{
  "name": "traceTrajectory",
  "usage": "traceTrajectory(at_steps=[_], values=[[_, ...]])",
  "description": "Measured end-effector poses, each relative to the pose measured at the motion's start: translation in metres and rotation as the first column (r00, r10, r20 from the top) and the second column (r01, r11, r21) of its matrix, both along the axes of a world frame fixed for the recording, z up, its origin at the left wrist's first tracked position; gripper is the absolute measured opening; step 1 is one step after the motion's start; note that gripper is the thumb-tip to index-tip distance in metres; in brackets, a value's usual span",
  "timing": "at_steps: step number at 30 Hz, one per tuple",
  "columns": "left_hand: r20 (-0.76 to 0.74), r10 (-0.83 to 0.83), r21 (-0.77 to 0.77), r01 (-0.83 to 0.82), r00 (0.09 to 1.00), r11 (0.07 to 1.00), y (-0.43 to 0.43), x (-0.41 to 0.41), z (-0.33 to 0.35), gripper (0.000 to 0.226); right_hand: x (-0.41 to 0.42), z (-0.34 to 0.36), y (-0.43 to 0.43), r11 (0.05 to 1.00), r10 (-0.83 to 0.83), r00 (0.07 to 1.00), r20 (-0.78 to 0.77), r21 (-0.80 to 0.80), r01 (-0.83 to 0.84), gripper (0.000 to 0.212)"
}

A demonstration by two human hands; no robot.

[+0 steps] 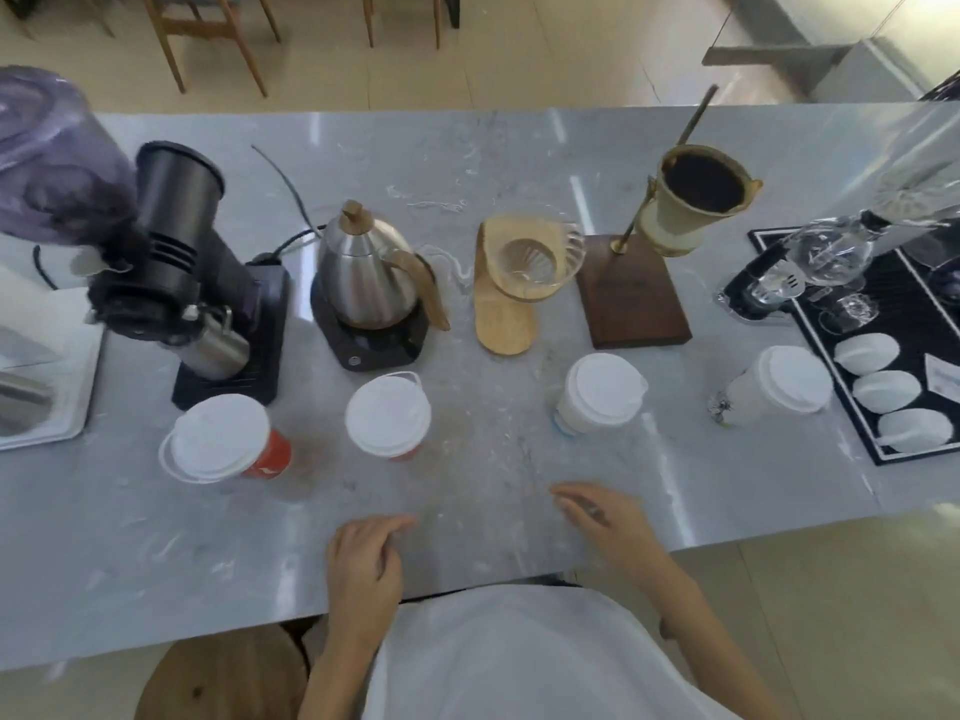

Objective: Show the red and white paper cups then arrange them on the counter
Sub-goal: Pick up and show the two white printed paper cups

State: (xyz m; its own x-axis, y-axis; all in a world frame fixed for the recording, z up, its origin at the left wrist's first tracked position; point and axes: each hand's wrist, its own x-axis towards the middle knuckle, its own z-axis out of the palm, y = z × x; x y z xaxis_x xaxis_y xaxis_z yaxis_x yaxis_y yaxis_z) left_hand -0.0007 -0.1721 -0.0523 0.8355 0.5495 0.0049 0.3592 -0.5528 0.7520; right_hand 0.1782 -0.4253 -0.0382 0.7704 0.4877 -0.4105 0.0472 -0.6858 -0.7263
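Several lidded paper cups stand in a row across the grey marble counter (467, 148). At the left stands a red cup (221, 439) with a white lid. A second red cup (388, 414) is beside it, mostly hidden under its lid. Right of centre stands a white cup (600, 392), and a second white cup (779, 389) is further right. My left hand (363, 563) rests on the counter's near edge with fingers loosely curled, holding nothing. My right hand (605, 517) lies flat near the edge, fingers stretched out and empty. Both hands are apart from the cups.
Behind the cups stand a black coffee grinder (182, 252), a steel gooseneck kettle (363, 272) on a dark base, a glass dripper (530, 257) on a wooden stand and a pour-over stand (631, 293) with a filled filter. A black mat (883, 330) with white bowls lies at the right.
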Motion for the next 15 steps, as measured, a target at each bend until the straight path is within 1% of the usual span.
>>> traceTrajectory(at_steps=[1, 3, 4, 5, 6, 7, 9, 10, 11, 12, 13, 14, 15], values=[[0.008, -0.018, -0.012, 0.018, 1.000, 1.000, -0.018, 0.017, 0.001, 0.029, 0.013, 0.002, -0.020, 0.999, -0.048, 0.999, 0.022, -0.017, 0.048, 0.017], [0.019, -0.028, -0.099, 0.030, 0.999, 0.995, -0.054, 0.053, 0.001, 0.023, 0.039, 0.001, -0.061, 0.987, -0.149, 0.987, 0.061, -0.060, 0.152, 0.010], [0.020, -0.032, -0.156, 0.035, 0.999, 0.987, -0.069, 0.072, -0.001, 0.026, 0.052, -0.002, -0.082, 0.974, -0.204, 0.976, 0.080, -0.086, 0.210, 0.005], [0.016, -0.038, -0.208, 0.041, 0.999, 0.977, -0.083, 0.091, -0.003, 0.037, 0.063, -0.006, -0.102, 0.954, -0.271, 0.957, 0.102, -0.106, 0.281, 0.003], [0.014, -0.043, -0.248, 0.045, 0.999, 0.968, -0.095, 0.109, -0.007, 0.052, 0.074, -0.011, -0.122, 0.922, -0.358, 0.926, 0.119, -0.112, 0.371, 0.011], [0.014, -0.043, -0.277, 0.045, 0.999, 0.960, -0.105, 0.127, -0.011, 0.069, 0.083, -0.016, -0.140, 0.877, -0.461, 0.880, 0.118, -0.089, 0.471, 0.023], [0.026, -0.016, -0.323, 0.023, 1.000, 0.946, -0.118, 0.159, -0.019, 0.101, 0.104, -0.022, -0.168, 0.786, -0.618, 0.783, 0.073, 0.017, 0.618, 0.057], [0.041, 0.000, -0.351, 0.015, 0.999, 0.936, -0.123, 0.172, -0.023, 0.113, 0.116, -0.022, -0.178, 0.766, -0.642, 0.766, 0.042, 0.083, 0.637, 0.075], [0.061, 0.008, -0.375, 0.015, 0.998, 0.927, -0.127, 0.184, -0.025, 0.120, 0.128, -0.022, -0.185, 0.767, -0.632, 0.774, 0.017, 0.151, 0.623, 0.091], [0.086, 0.010, -0.390, 0.024, 0.996, 0.920, -0.129, 0.194, -0.028, 0.122, 0.139, -0.021, -0.189, 0.785, -0.598, 0.802, 0.007, 0.209, 0.583, 0.101], [0.115, 0.008, -0.403, 0.039, 0.993, 0.914, -0.132, 0.202, -0.030, 0.120, 0.151, -0.019, -0.190, 0.806, -0.554, 0.833, 0.004, 0.255, 0.535, 0.105], [0.137, 0.011, -0.421, 0.048, 0.991, 0.906, -0.135, 0.209, -0.032, 0.114, 0.162, -0.017, -0.189, 0.815, -0.519, 0.855, -0.011, 0.297, 0.498, 0.104], [0.145, 0.022, -0.447, 0.045, 0.989, 0.893, -0.138, 0.214, -0.032, 0.108, 0.171, -0.016, -0.185, 0.804, -0.504, 0.862, -0.052, 0.335, 0.491, 0.101]])
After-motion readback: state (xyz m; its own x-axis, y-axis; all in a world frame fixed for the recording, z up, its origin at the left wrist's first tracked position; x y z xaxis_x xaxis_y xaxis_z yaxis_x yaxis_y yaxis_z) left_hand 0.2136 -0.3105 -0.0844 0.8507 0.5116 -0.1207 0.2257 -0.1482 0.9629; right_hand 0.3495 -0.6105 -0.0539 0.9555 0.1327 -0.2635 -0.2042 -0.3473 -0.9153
